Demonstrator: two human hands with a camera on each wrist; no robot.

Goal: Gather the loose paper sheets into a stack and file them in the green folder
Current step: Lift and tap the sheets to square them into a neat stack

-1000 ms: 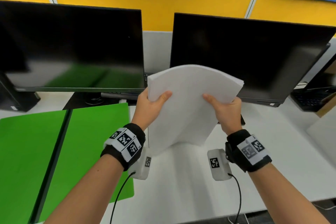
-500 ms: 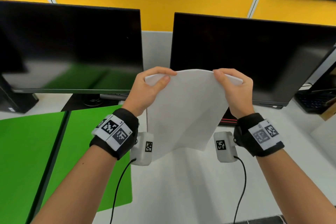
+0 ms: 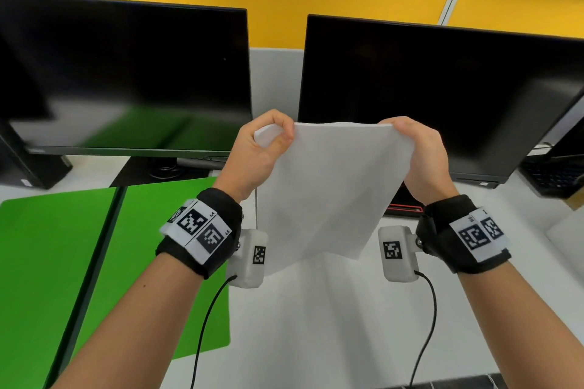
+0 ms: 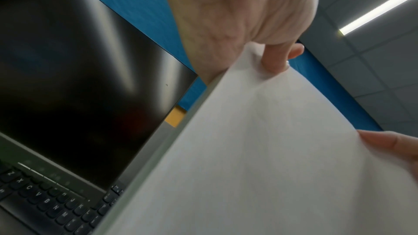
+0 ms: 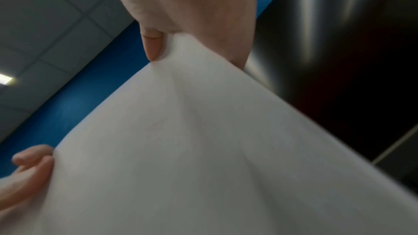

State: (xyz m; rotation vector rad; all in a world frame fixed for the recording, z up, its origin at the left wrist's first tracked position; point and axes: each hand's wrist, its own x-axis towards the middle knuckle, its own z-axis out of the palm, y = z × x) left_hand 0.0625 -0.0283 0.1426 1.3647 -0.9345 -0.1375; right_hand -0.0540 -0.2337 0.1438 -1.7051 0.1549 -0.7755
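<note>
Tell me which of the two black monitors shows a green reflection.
The left monitor: its dark screen mirrors the green folder lying below it. The right monitor shows none.

The folder (image 3: 63,262) lay open on the worktop (image 3: 316,325), left of the paper stack (image 3: 322,193); two monitors (image 3: 442,98) stood behind the stack.

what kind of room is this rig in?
Most likely an office workstation or computer lab. Two dark monitors stand side by side on a white desk, a laptop keyboard sits below the left one, and yellow partition panels run behind.
</note>
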